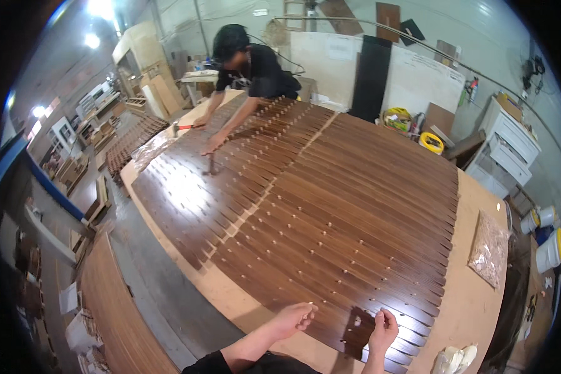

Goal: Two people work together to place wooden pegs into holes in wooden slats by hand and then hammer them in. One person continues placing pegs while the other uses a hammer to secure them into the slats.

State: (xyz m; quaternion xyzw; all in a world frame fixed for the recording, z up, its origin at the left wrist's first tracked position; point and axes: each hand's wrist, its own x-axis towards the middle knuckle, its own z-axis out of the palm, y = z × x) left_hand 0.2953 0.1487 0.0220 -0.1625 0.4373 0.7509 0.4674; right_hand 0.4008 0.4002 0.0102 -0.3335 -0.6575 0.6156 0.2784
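Observation:
My left hand (295, 319) hovers over the near edge of the dark brown boards (368, 181), fingers pinched, with a small pale bit like a wooden dowel at the fingertips. To its right, my right hand (383, 331) is raised above the same boards with thumb and fingers curled together. Whatever may be between those fingers is too small to make out. Several short pale dowels (329, 224) stick up in scattered rows from the boards nearest me. The strips lie side by side in two sets, with a narrow light gap (255, 207) between them.
Across the table a person (249, 71) in black leans over the far set, near a red-handled hammer (184, 127). A clear bag of small pale pieces (487, 249) lies at the table's right. White gloves (454, 359) rest at the near right corner. A bucket (431, 143) stands behind.

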